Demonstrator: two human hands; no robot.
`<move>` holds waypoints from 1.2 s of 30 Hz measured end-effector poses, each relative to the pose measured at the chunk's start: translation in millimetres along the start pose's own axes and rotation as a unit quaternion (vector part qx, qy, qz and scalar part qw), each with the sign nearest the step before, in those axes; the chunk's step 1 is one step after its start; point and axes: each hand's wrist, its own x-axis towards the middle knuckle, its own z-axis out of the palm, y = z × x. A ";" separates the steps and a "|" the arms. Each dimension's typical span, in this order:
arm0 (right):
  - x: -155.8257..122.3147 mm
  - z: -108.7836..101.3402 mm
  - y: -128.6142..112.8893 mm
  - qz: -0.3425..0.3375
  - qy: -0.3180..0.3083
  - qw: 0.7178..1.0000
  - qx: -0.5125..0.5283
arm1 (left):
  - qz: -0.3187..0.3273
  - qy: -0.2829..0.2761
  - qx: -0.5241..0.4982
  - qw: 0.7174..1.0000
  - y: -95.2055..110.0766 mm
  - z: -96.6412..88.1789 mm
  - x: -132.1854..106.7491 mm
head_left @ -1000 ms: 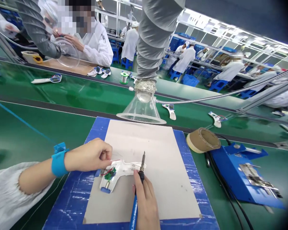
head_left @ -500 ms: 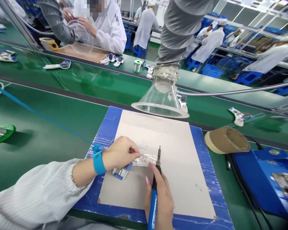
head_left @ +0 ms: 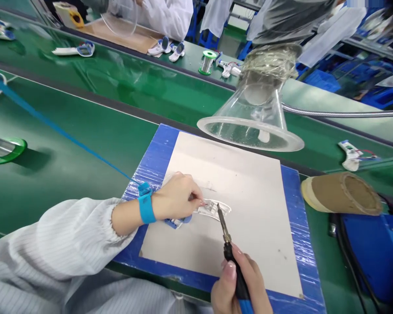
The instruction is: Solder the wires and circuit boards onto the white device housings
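Note:
My right hand [head_left: 245,279] grips a soldering iron [head_left: 227,237] with a blue and black handle. Its tip lies at the right part of a small white curved device housing [head_left: 213,209]; whether they touch I cannot tell. My left hand [head_left: 178,196] is closed in a pinch at the housing's left end, and what its fingertips hold is too small to make out. Below that hand shows a blue and clear part [head_left: 177,222], mostly covered. The housing rests on a pale sheet [head_left: 190,248] over a blue board [head_left: 157,144]. A blue wrist strap [head_left: 146,205] circles my left wrist.
A clear fume hood [head_left: 249,126] hangs above the board's far edge. To the right are a cardboard tube [head_left: 340,194] and a blue box [head_left: 370,257] with black cables. A solder spool [head_left: 6,148] stands left; a blue cord [head_left: 72,137] runs to the wrist strap. A co-worker's white sleeve [head_left: 168,17] shows opposite.
My right hand has drawn back and turned the iron, so its tip now points at the housing. My left hand stays pinched beside the housing. The camera view has shifted.

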 end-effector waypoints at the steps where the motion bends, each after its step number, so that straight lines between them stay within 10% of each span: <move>1: -0.4 -0.1 -0.6 0.007 0.001 1.000 0.000 | -0.002 -0.007 -0.003 1.000 0.0 -1.3 0.7; 11: 2.1 6.5 -4.4 0.000 0.036 0.999 0.008 | -0.007 -0.006 -0.111 0.994 -12.8 -4.2 4.9; 20: 3.2 4.7 -0.8 0.008 0.019 1.000 0.011 | -0.064 -0.034 -0.361 0.930 -23.9 -28.6 3.1; 36: 8.2 12.1 7.9 -0.001 -0.005 1.000 -0.030 | -0.098 -0.023 -0.350 0.931 -35.4 -35.1 5.5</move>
